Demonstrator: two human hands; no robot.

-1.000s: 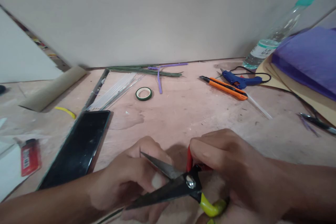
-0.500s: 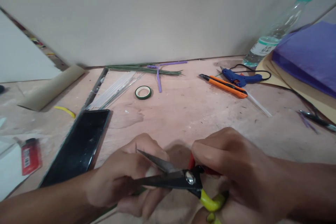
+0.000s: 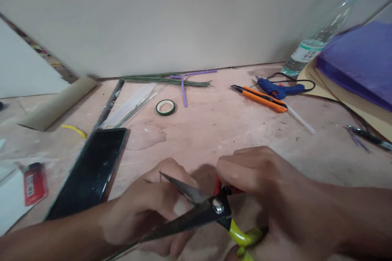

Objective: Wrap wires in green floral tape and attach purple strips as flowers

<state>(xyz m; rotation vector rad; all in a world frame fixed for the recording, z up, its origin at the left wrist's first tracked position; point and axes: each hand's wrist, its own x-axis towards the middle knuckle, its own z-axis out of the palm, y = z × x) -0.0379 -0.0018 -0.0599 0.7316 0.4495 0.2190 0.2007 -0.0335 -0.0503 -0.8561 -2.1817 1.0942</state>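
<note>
My right hand [image 3: 272, 191] grips the scissors [image 3: 190, 217] by their handles, one yellow and one red. Their dark blades stand apart and point left, across the front of my left hand [image 3: 143, 204]. The fingers of that hand are curled closed round a thin green stem wire [image 3: 124, 251]. Part of the wire sticks out below the hand at the lower left; the rest is hidden by the fingers and the blade.
A phone [image 3: 92, 171] lies left of my hands, near a red lighter [image 3: 35, 183]. Behind are green tape [image 3: 165, 107], glue sticks [image 3: 128, 106], green wires [image 3: 153, 79] and a cardboard tube [image 3: 58, 104]. To the right are an orange cutter [image 3: 263, 100], a glue gun [image 3: 280, 88] and a bottle [image 3: 318, 36].
The scissor blades have spread wider, with the lower blade swinging down across my left fingers. My right hand has shifted slightly left. My left hand stays closed in nearly the same place.
</note>
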